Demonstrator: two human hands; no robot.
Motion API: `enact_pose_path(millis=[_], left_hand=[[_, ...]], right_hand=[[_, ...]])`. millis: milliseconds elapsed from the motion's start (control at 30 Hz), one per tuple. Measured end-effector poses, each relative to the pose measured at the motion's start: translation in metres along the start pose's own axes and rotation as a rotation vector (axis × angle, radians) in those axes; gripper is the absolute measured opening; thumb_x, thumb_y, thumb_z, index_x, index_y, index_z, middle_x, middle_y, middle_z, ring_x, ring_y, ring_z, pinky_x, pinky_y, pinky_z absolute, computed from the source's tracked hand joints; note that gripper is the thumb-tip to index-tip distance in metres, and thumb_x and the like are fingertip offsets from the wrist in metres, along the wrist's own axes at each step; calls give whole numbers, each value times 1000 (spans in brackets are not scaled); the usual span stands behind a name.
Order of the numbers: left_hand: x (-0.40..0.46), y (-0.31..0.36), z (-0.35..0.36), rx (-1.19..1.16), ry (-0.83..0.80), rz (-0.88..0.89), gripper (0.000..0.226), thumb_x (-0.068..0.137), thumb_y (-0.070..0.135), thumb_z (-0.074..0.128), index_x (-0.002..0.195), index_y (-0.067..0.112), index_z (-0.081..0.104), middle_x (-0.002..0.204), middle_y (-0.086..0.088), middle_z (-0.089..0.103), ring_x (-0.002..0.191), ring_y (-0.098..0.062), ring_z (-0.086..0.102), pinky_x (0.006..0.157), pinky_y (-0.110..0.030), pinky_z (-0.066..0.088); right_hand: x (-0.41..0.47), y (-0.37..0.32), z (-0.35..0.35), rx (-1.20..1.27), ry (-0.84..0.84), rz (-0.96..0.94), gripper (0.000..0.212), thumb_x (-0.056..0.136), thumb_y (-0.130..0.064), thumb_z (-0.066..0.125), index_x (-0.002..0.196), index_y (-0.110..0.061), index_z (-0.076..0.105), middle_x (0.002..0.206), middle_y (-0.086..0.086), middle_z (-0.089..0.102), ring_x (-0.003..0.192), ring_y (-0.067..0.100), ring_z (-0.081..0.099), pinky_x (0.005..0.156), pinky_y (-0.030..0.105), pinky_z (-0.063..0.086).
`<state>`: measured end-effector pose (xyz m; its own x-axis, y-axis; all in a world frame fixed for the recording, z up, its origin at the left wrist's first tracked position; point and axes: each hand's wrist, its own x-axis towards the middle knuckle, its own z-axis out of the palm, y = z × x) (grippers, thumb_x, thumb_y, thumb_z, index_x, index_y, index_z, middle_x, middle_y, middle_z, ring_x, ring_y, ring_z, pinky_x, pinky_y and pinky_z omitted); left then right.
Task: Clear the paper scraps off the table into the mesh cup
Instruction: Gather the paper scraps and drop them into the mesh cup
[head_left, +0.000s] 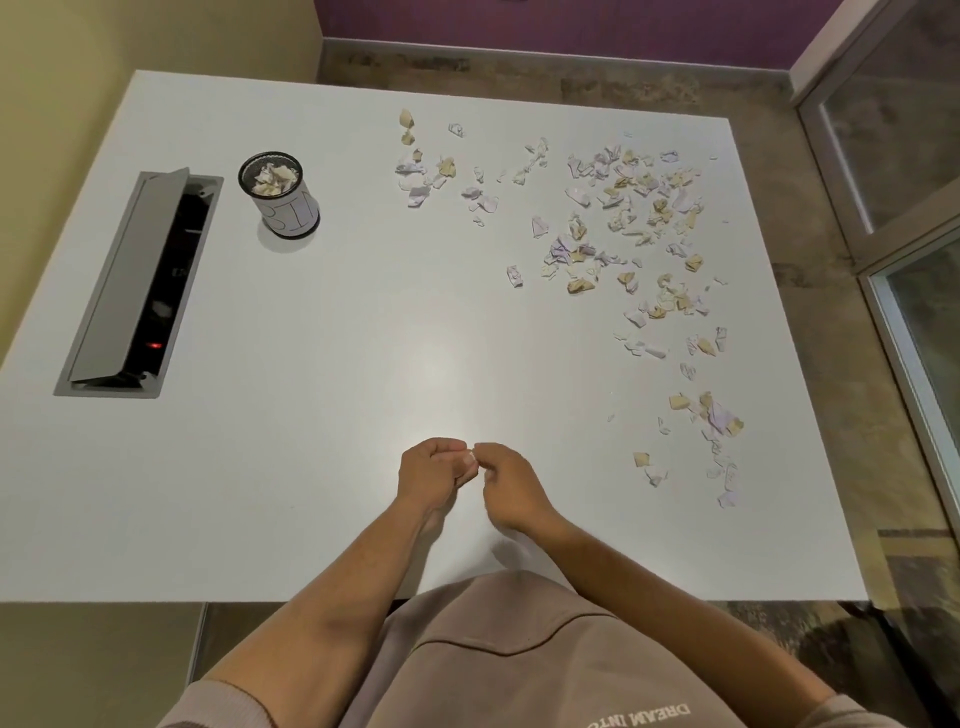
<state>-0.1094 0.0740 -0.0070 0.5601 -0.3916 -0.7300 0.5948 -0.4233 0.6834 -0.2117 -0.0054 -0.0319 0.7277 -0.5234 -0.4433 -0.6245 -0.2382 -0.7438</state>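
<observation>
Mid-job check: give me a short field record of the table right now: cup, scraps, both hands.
mesh cup: upright at far left of the table, beside an open cable hatch; mesh cup already holds some scraps
paper scraps: most scattered over the right half, paper scraps, none near the cup
left hand: left hand curled, near table's front edge
right hand: right hand curled, fingertips meeting the left's
held item: a small pale bit shows between the fingertips; unclear what

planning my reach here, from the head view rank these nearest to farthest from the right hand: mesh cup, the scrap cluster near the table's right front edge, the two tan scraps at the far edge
From the right hand:
1. Scrap cluster near the table's right front edge, to the right and slightly ahead.
2. Mesh cup, far across to the left, already holding scraps.
3. Two tan scraps at the far edge, straight ahead near the table's back.
</observation>
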Motion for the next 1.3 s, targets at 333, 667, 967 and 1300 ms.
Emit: enact_pose_path(millis=[333, 667, 967, 1300], left_hand=[[-8, 15, 10, 516, -79, 460, 11, 83, 5, 70, 84, 15, 72, 72, 6, 70, 60, -3, 62, 57, -13, 48], [-3, 4, -10, 399, -37, 547, 19, 91, 10, 64, 95, 25, 74, 94, 18, 73, 92, 0, 68, 83, -11, 50], [-3, -32, -9, 1128, -35, 651, 21, 88, 12, 63, 72, 10, 48, 74, 2, 51, 75, -20, 45, 61, -34, 43], [-2, -27, 14, 1405, -30, 666, 19, 88, -2, 48, 87, 7, 64, 88, -4, 56, 83, -18, 50, 63, -27, 37]], right_hand=[[-4, 5, -30, 1226, -125, 249, 28, 94, 0, 45, 111, 13, 63, 117, 22, 67, 116, 27, 62, 103, 35, 47], [-2, 16, -37, 1485, 82, 434, 16, 92, 2, 53, 101, 10, 65, 89, 19, 72, 89, 28, 72, 75, 30, 58], [-13, 27, -41, 1506, 105, 469, 19, 94, -1, 52, 100, 8, 68, 95, 20, 72, 93, 31, 71, 75, 34, 59], [-24, 31, -43, 1539, 104, 527, 35, 61, -11, 81, 89, 8, 74, 98, 20, 68, 96, 33, 70, 71, 34, 59]])
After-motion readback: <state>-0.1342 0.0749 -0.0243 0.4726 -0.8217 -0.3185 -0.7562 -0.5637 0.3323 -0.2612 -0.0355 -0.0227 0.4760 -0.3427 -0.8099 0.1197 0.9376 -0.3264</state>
